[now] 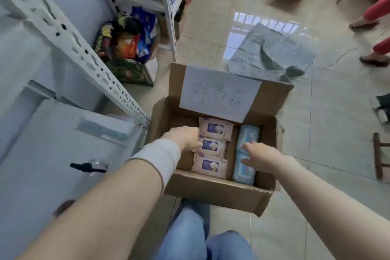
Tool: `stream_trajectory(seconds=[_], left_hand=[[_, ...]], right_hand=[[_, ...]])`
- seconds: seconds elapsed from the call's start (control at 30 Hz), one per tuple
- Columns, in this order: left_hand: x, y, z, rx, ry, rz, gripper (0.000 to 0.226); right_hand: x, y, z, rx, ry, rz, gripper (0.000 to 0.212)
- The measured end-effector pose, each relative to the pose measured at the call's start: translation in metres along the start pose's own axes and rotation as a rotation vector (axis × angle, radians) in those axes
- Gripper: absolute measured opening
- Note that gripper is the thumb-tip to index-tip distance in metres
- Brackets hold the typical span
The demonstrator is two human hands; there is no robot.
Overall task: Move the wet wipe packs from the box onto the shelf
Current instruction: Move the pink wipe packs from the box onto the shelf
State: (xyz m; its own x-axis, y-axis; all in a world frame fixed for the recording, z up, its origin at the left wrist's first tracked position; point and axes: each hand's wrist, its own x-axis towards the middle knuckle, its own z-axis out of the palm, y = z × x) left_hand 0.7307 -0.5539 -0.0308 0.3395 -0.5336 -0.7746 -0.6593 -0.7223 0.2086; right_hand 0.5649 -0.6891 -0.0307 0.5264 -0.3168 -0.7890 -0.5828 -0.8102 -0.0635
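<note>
While both arms reach down into the open brown cardboard box (213, 191) on the tiled floor, the picking-up step is just starting: the left hand (185, 138) curls against the edge of the three pale pink wet wipe packs (212, 146), and the right hand (260, 157) lies with fingers spread on the long light blue pack (245, 141); neither clearly has anything lifted. Next, each hand needs a firm hold before carrying to the white metal shelf (69, 34) on the left.

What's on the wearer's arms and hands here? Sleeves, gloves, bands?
Both hands are bare, no gloves. The left hand has a wide pale grey-white cuff or wrist wrap behind it, and the forearm above that is uncovered. The right hand and its forearm carry nothing visible: no sleeve, band or watch.
</note>
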Motion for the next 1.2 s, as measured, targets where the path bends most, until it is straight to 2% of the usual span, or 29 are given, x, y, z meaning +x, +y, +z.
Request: stream_trajectory(seconds=[0.1,0.2,0.27,0.33,0.4,0.53,0.63,0.73,0.83,0.97,1.07,1.2], left_hand=[[0.065,-0.01,0.038,-0.169,-0.135,-0.066,0.054],[0.144,-0.022,0.091,-0.335,-0.19,-0.129,0.059],[0.193,-0.03,0.127,-0.46,-0.173,-0.181,0.054],[0.241,-0.036,0.16,-0.626,-0.134,-0.224,0.048],[0.277,-0.038,0.186,-0.81,-0.097,-0.326,0.052],[0.323,-0.042,0.214,-0.971,0.062,-0.45,0.059],[0.336,-0.045,0.217,-1.078,0.141,-0.502,0.053],[0.337,-0.053,0.214,-1.039,0.172,-0.51,0.061],[0.34,-0.057,0.214,-1.041,0.122,-0.508,0.054],[0.346,-0.055,0.211,-1.049,0.096,-0.489,0.052],[0.344,-0.056,0.208,-1.094,0.078,-0.487,0.056],[0.337,-0.056,0.202,-1.144,0.001,-0.398,0.055]], right_hand=[[0.051,0.012,0.052,0.196,-0.139,0.04,0.057],[0.121,0.016,0.116,0.415,-0.243,0.102,0.071],[0.168,0.016,0.159,0.532,-0.29,0.145,0.074],[0.212,0.015,0.195,0.629,-0.282,0.173,0.064],[0.246,0.01,0.221,0.674,-0.289,0.211,0.058],[0.283,0.001,0.25,0.749,-0.243,0.451,0.086],[0.29,0.0,0.255,0.887,-0.225,0.598,0.094],[0.295,0.005,0.257,0.933,-0.245,0.658,0.098],[0.297,0.01,0.259,0.976,-0.324,0.588,0.084],[0.294,0.012,0.262,1.199,-0.285,0.485,0.053],[0.285,0.012,0.263,1.362,-0.258,0.45,0.042],[0.267,0.019,0.26,1.452,-0.198,0.38,0.036]])
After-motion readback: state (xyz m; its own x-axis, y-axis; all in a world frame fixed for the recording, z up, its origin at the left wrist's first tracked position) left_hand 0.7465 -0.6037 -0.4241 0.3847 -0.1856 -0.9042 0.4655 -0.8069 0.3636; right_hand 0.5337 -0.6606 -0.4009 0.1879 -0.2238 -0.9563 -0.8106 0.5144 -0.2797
